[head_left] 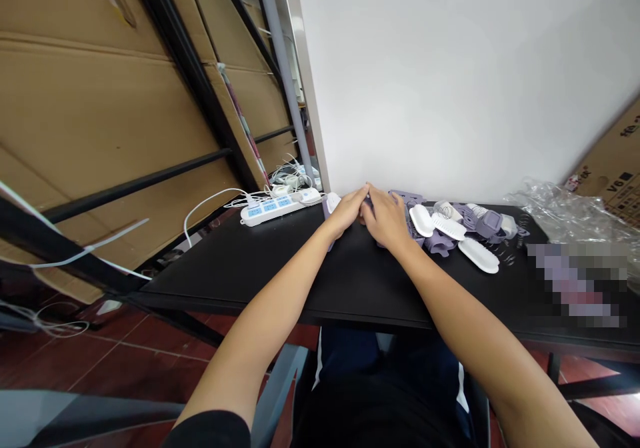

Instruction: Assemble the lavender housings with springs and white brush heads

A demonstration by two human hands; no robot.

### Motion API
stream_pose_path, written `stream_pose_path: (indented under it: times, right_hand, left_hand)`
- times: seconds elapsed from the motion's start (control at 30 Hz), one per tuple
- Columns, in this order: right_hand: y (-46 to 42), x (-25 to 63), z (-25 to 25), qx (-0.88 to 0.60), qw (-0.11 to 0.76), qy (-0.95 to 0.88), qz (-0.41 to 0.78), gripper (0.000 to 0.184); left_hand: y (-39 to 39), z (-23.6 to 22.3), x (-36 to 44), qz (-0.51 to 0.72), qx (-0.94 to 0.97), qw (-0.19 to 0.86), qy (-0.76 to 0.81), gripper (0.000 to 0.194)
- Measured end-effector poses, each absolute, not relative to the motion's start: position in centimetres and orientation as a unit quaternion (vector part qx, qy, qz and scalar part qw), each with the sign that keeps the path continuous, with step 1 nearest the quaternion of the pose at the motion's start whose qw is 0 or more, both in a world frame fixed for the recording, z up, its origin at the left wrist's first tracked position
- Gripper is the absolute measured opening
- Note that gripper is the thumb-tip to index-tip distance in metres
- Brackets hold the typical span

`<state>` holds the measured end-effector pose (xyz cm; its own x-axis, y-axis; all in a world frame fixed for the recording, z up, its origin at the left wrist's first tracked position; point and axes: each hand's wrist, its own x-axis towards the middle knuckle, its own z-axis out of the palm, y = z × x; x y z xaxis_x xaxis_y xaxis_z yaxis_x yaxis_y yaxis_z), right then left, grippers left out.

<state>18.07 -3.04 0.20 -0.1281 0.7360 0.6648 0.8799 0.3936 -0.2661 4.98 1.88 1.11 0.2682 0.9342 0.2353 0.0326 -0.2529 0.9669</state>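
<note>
Fingertips touching, my left hand [347, 212] and my right hand [388, 215] meet above the back of the black table [280, 261]. Both are closed around something small and purple that my fingers mostly hide. Just left of my left hand lies a purple piece with a white rounded part [332, 201]. Beside my right hand is a pile of purple plastic parts [441, 243]. White oval pieces lie on and around it, among them a smooth one [421, 221], a toothed one [449, 227] and another toothed one [479, 255] nearer the front.
A white power strip [280, 208] with cables lies at the table's back left. Crumpled clear plastic [575, 215] and a cardboard box [617, 155] are at the right. A white panel [450, 81] rises behind the table. Black metal frame bars [195, 81] stand on the left.
</note>
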Motion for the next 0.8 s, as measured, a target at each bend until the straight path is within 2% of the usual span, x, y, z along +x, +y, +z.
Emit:
stream_pose_path:
  times: [0.1, 0.23, 0.4, 0.53, 0.67, 0.8]
  right_hand:
    - [-2.8, 18.3, 0.5, -0.542, 0.360, -0.754, -0.087, 0.055]
    - [-1.8, 20.5, 0.9, -0.656, 0.360, -0.640, -0.173, 0.052]
    - [-0.1, 24.4, 0.2, -0.784, 0.204, -0.557, -0.182, 0.048]
    - [0.4, 25.4, -0.2, -0.794, 0.142, -0.574, -0.143, 0.048]
    - [0.1, 25.2, 0.0, -0.777, 0.161, -0.592, -0.141, 0.039]
    - [-0.3, 24.2, 0.9, -0.729, 0.283, -0.606, -0.147, 0.037]
  left_hand:
    - [1.8, 1.2, 5.2, 0.494, 0.569, 0.560, 0.345, 0.025]
    - [2.0, 1.6, 4.8, 0.495, 0.549, 0.554, 0.382, 0.034]
    - [2.0, 1.5, 4.8, 0.471, 0.585, 0.526, 0.400, 0.039]
    - [2.2, 1.2, 4.8, 0.462, 0.597, 0.516, 0.405, 0.042]
    - [2.5, 1.1, 4.6, 0.470, 0.604, 0.497, 0.409, 0.043]
    - [2.9, 0.8, 4.6, 0.482, 0.614, 0.477, 0.405, 0.042]
